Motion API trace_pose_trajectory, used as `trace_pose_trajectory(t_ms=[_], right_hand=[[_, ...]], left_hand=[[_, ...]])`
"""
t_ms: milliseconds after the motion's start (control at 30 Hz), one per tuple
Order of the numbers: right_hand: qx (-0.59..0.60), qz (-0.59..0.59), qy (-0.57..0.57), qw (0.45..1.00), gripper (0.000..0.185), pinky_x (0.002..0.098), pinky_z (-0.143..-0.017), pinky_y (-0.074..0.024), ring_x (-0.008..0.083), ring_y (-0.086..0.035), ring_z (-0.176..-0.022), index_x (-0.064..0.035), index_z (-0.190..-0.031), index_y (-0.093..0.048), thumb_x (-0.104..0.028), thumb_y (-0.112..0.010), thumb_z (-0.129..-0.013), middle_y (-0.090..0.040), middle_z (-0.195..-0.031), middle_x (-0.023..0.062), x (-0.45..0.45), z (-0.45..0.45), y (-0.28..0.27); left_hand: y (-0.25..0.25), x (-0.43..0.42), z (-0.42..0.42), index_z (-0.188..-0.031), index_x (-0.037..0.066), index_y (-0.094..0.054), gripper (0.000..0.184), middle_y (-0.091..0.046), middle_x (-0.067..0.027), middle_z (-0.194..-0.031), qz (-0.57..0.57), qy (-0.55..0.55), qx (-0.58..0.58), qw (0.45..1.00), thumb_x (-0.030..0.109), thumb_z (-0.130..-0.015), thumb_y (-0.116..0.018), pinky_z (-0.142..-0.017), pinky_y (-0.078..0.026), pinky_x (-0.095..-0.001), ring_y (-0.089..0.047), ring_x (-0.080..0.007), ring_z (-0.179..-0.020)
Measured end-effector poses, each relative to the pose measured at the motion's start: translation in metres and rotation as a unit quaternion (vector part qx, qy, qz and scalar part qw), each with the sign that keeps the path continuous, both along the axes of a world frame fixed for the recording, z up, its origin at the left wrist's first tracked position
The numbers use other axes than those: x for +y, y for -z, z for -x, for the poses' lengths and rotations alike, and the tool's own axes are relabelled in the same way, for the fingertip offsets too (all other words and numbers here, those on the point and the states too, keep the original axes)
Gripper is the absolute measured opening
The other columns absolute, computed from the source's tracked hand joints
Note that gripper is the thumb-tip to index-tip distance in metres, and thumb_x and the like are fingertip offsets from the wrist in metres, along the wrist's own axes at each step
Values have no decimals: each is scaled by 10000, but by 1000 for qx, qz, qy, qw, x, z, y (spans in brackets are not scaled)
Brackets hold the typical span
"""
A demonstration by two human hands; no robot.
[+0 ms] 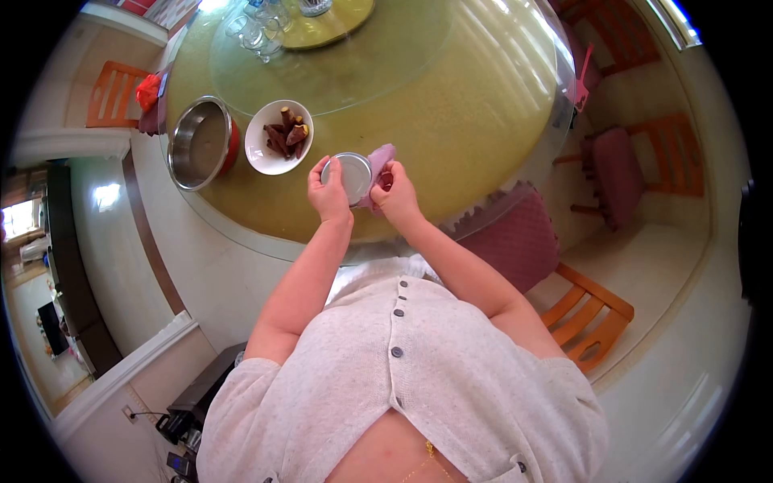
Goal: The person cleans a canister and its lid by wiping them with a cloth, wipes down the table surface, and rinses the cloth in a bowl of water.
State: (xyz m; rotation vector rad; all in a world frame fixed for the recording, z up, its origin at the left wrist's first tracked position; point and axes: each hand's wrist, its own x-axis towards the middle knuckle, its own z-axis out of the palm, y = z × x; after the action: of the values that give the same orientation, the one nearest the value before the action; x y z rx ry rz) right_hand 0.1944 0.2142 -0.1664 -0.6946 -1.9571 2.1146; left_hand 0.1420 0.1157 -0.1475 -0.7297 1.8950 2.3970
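Over the near edge of the round table, my left hand (328,193) grips a round, silver-rimmed container (356,179), its thumb over the rim. On the container's right side, my right hand (394,193) has its fingers closed round a pink cloth (381,160); a small dark red thing shows between the fingers, too hidden to name. Beyond my left hand stands a white bowl (256,153) with several reddish-brown pieces of sweet potato (287,133) in it. Left of the bowl is a steel basin (179,153) with a red outside and cloudy liquid in it.
Glass cups (259,36) stand at the back left of the table (451,153), by a yellow-green turntable (334,24). A chair with a pink cover (515,237) is close on my right. More wooden chairs (664,153) stand farther right. A red bag (147,92) lies at the far left.
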Motion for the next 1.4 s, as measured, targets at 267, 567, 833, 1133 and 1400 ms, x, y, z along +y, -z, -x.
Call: trace_pose_trajectory(t_ms=[267, 567, 833, 1133, 1400], right_hand=[[-3, -24, -12, 1000, 132, 289, -680, -479, 160, -564, -722, -17, -895, -570, -26, -582, -764, -586, -826, 72, 20, -13, 2], [13, -48, -65, 997, 114, 255, -683, -480, 125, -567, -706, 1, -945, -556, -37, -549, -838, -608, -808, 66, 60, 19, -29], [46, 171, -76, 981, 142, 234, -693, -484, 97, -576, -748, 7, -974, -583, -62, -623, -857, -601, -830, 20, 76, 9, -50], [-24, 175, -121, 977, 310, 268, -722, -504, 134, -610, -838, 8, -1073, -570, -92, -692, -806, -642, -948, 79, 74, 17, -23], [17, -221, -86, 971, 139, 333, -715, -510, 270, -640, -821, -37, -947, -643, -65, -618, -813, -648, -922, 139, 32, 23, -21]], left_hand=[[-3, 2, -7, -1149, 21, -506, 327, -547, -73, -1076, 45, 15, -49, 998, 220, -911, -610, -861, -440, -290, -521, -155, -1000], [-80, 10, 16, -1149, 121, -588, 393, -561, -123, -1196, 489, 353, 308, 736, 193, -767, -653, -959, -390, -423, -521, -318, -1100], [-60, 31, 40, -946, 61, -669, 213, -675, -104, -948, 296, 492, 126, 809, 151, -754, -670, -806, -483, -366, -635, -281, -899], [-56, -14, 55, -1045, 10, -639, 289, -666, -90, -1025, 380, 376, 381, 754, 138, -791, -692, -834, -485, -273, -620, -149, -941], [7, -27, 44, -1099, 9, -632, 271, -651, -36, -1026, 146, 418, 147, 885, 86, -841, -665, -829, -485, -237, -595, -98, -922]])
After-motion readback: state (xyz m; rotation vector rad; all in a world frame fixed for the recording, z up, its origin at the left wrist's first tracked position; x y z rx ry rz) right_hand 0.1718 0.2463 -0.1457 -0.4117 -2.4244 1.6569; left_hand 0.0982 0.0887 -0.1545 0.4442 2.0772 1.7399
